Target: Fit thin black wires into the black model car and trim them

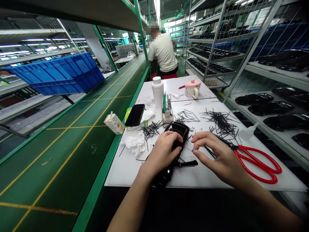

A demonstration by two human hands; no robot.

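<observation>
My left hand (165,149) is closed over a glossy black toy car body (180,129), which lies lengthwise on the white table. Its fingers curl over the roof and hide the middle of the car. Just to the right, my right hand (214,154) hovers with bent fingers. Its thumb and a fingertip nearly meet, and a tiny dark bit shows there, too small to name. Under that hand lie red-handled scissors (258,162), blades partly hidden. A short black handle-like piece (188,163) rests beside the car. Thin black strips (220,122) are heaped beyond my right hand.
A phone (135,115), drink carton (114,123), crumpled tissue (135,144), white bottle (157,90) and lidded mug (192,88) stand around. Left runs a green conveyor (72,145) with a blue crate (62,72) above it. Racks (260,74) of black car bodies stand right; a person (164,51) sits ahead.
</observation>
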